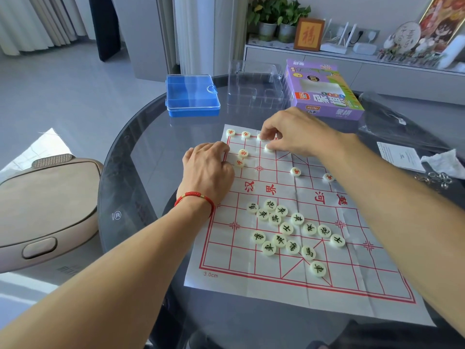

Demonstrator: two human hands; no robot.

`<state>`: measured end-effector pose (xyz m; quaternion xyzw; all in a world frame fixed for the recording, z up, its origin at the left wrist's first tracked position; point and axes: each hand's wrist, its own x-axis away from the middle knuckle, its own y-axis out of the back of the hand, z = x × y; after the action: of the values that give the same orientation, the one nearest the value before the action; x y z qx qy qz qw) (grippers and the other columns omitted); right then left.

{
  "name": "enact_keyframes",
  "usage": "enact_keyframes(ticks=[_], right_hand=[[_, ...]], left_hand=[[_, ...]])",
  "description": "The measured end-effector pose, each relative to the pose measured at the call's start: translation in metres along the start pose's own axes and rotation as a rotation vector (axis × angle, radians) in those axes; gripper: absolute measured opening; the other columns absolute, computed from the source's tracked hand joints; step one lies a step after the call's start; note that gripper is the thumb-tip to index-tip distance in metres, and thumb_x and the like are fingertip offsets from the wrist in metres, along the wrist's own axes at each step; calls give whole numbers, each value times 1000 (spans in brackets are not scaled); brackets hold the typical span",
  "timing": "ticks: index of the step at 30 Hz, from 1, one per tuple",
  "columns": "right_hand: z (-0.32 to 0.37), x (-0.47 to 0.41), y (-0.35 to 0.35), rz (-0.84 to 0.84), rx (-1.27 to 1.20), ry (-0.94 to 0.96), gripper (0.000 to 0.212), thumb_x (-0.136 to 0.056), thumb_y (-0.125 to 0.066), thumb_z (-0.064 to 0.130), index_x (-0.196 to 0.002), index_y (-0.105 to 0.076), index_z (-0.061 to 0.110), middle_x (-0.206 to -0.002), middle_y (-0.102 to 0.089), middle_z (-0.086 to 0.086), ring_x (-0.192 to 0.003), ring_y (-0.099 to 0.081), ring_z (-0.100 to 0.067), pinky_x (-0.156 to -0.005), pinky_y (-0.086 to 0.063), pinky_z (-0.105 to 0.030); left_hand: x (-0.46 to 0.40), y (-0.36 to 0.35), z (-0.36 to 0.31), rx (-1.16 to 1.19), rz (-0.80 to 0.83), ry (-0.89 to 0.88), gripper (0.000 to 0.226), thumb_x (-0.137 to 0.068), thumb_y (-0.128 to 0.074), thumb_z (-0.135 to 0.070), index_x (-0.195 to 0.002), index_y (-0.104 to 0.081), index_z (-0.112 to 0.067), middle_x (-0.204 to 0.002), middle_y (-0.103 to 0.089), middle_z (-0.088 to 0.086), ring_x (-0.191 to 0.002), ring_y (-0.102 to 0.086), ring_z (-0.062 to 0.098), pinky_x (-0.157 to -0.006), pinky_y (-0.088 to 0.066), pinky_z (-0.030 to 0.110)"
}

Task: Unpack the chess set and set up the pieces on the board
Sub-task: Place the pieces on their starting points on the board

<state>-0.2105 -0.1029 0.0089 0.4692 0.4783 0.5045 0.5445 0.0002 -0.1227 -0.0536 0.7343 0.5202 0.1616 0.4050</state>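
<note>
Paper, creased from folding, is serving as your board (284, 250), and it is lying flat on the dark glass surface (141, 152) with its red grid facing up. Unpacking is looking finished: the purple box (324, 96) is sitting off the board at about one o'clock, the clear plastic tray (254, 84) at twelve, and the blue case (192, 95) at eleven, all well apart from the pieces.

You are working the far side now. Your left hand (210, 172) is resting curled at the board's ten o'clock edge, fingers bent beside two red pieces (241, 157); whether it is pinching one I cannot tell. Your right hand (294, 133) is reaching to the far rank at twelve o'clock, fingertips (264, 137) closing on a pale disc (268, 148) or its neighbour; which one is hidden by the fingers.

As I judge it, you are roughly a third of the way through. Two red pieces (237, 133) are sitting on the far rank's left corner points, and two more red discs (312, 174) are lying near three o'clock of the river text, possibly as soldiers. The remaining red ones are partly hidden under your hands.

The black-lettered pieces (289, 233) are still bunched in a loose heap on the near half, around the centre to five o'clock, none lined up on their rank. That whole side is waiting for you.
</note>
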Motion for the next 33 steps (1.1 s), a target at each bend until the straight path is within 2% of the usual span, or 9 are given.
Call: enact_keyframes(ticks=[4,7,11,17,22,27,33], right_hand=[[1,3,-7,6,59,-33,23,-91,-74,20,-114,-75,22,-108,-70,3,-97,-64,-20,-80,-50,-33],[4,7,-4,39,50,-42,19,-90,-75,22,-108,-76,23,-106,-71,3,-94,-65,-20,-83,-56,-39],[17,17,1,33,15,3,10,-88,-73,33,-96,-73,27,-92,-68,10,-89,-62,-16,-79,-56,-38],[30,33,-9,70,60,27,17,-82,-73,45,-87,-71,29,-88,-65,8,-86,-63,-19,-75,-54,-37],[32,39,-10,61,70,50,21,-88,-71,49,-92,-71,28,-89,-66,10,-86,-62,-18,-75,-53,-36],[29,45,-5,75,41,56,31,-91,-69,45,-116,-67,26,-94,-66,14,-88,-61,-14,-76,-49,-33],[29,45,-6,57,44,68,31,-92,-69,46,-117,-68,27,-99,-66,13,-89,-61,-13,-75,-43,-31]], left_hand=[[1,2,-2,39,-7,27,37,-94,-44,-11,-124,-63,-20,-130,-63,1,-118,-55,25,-110,-40,50],[0,2,-3,46,-5,46,36,-94,-47,-9,-123,-63,-21,-129,-63,2,-117,-57,26,-109,-42,51],[0,2,-3,40,2,47,37,-92,-49,-8,-124,-63,-20,-130,-63,3,-119,-55,26,-112,-39,49],[1,5,-3,21,-1,31,39,-90,-52,-8,-125,-63,-18,-131,-63,4,-123,-53,26,-115,-34,46],[0,4,-1,24,1,28,42,-87,-54,-7,-126,-63,-18,-131,-63,4,-124,-53,26,-115,-34,47],[0,3,-1,46,3,28,41,-87,-55,-7,-126,-63,-18,-131,-63,4,-123,-54,27,-114,-36,50],[1,6,-4,69,-10,53,39,-90,-50,-5,-124,-64,-17,-127,-64,5,-117,-56,28,-111,-40,49]])
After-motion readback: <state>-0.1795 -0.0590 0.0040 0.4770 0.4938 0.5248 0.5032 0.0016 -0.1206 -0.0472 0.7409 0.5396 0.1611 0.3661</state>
